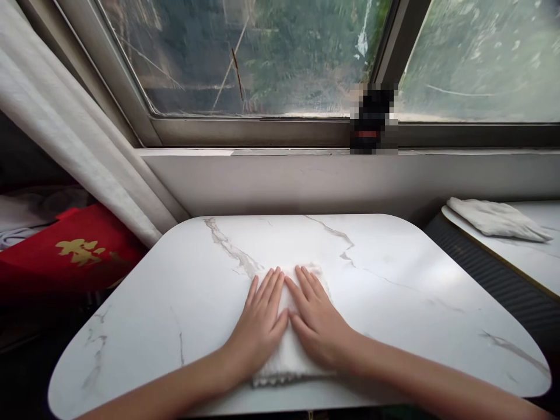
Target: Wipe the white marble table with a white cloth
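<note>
Resting left hand (pixel 258 326) and right hand (pixel 321 324), fingers half-spread, on one white frilled cloth (pixel 291 357) atop one white grey-veined, round-cornered table (pixel 153 309).

White was worn by the nearer cloth (pixel 295 364), white again by the worktop (pixel 394 326), streaked with grey-brown marbling, and bright red was flashed by the item (pixel 32 265) at left, emblazoned in gold!

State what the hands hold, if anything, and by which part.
Nothing appears gripped: the left hand and right hand lie palms down on the white, ruffle-edged fabric cloth.
</note>
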`<action>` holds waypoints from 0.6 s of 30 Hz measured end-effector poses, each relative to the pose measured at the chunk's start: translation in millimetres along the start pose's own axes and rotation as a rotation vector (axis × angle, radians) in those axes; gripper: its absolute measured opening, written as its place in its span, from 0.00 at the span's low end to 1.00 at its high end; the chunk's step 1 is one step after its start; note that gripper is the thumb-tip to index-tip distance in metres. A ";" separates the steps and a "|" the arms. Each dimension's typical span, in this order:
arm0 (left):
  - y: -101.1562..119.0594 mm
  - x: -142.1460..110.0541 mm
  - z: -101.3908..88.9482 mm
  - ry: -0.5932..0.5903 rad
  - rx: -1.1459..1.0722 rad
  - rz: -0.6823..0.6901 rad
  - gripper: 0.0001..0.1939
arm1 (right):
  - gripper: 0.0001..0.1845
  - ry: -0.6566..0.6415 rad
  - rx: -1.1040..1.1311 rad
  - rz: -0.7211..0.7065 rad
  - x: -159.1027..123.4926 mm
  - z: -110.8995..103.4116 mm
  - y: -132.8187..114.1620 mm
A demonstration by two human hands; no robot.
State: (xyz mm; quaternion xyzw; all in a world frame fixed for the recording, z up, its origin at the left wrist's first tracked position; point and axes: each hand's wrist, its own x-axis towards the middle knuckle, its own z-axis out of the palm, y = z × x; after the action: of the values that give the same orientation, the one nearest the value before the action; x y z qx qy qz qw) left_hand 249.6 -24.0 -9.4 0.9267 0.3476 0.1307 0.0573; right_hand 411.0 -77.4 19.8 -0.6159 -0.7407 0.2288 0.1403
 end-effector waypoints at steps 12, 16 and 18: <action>-104.9 154.4 11.3 0.094 0.037 -0.139 0.25 | 0.28 0.365 -0.255 0.027 176.4 -17.0 41.3; -119.3 171.7 13.0 0.078 0.048 -0.124 0.25 | 0.28 0.399 -0.272 0.049 193.4 -18.5 45.1; -122.1 174.3 12.6 0.067 0.050 -0.115 0.25 | 0.28 0.411 -0.279 0.058 195.6 -18.2 45.5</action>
State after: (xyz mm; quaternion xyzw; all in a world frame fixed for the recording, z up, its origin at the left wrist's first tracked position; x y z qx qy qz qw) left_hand 302.5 182.5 -10.3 0.9014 0.4053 0.1494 0.0298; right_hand 418.9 122.9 -2.4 -0.6837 -0.7033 -0.0017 0.1948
